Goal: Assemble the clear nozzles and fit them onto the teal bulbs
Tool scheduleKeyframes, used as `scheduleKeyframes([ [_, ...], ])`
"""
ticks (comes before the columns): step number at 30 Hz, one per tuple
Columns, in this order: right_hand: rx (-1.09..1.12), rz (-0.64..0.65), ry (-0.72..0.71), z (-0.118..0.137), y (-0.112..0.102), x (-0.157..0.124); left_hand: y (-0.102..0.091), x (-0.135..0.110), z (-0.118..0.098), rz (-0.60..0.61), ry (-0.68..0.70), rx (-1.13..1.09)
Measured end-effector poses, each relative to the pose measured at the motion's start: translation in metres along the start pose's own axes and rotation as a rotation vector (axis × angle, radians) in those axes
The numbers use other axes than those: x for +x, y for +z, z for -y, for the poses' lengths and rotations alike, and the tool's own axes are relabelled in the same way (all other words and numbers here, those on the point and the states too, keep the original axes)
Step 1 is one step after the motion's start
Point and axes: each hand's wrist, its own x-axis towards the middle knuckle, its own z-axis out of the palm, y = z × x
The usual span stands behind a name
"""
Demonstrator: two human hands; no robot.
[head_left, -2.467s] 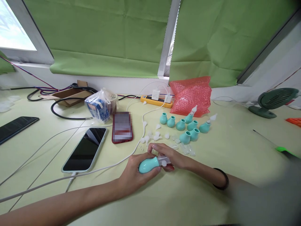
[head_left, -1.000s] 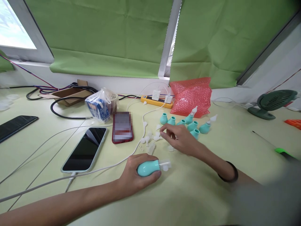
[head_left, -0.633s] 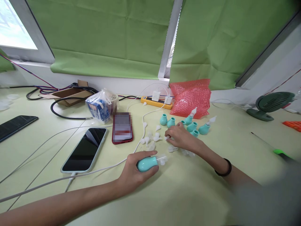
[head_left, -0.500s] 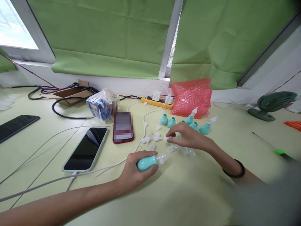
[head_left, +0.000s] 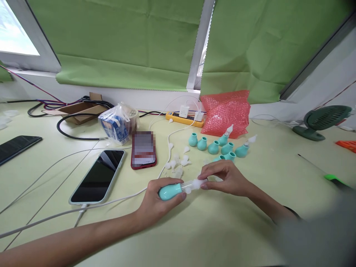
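My left hand (head_left: 157, 198) is closed around the teal squeeze bulb (head_left: 169, 192) of a nasal aspirator, which lies sideways. A clear plastic tube (head_left: 188, 185) sticks out of the bulb's neck toward the right. Between thumb and fingers, my right hand (head_left: 222, 178) pinches a white soft tip (head_left: 198, 183) at the tube's far end; whether it is seated cannot be seen. Loose white tips (head_left: 178, 162) and clear pieces lie beyond my hands. Several more teal bulbs (head_left: 213, 147) stand behind my right hand, two of them fitted with pointed tips (head_left: 228, 130).
Two phones, one white-cased (head_left: 97, 178) and one red-cased (head_left: 144, 150), lie left with a white cable (head_left: 111, 202) crossing the table. At the back are a bagged blue package (head_left: 115, 126), a yellow power strip (head_left: 185, 119) and red bubble wrap (head_left: 226, 113). A green fan (head_left: 319, 120) stands right.
My right hand has come from the loose pieces toward me, bringing a white tip to the end of the clear tube. My left hand stays almost still with the bulb.
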Motion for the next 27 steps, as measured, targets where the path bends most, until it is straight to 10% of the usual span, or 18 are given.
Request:
scheduleKeyframes([
  [8,0.116,-0.029,0.285,-0.01,0.008,0.0,-0.001,0.002,0.003,0.012,0.014,0.004],
  [27,0.44,0.047,0.29,-0.017,0.023,0.002,0.0,-0.003,0.004,-0.001,0.233,0.141],
])
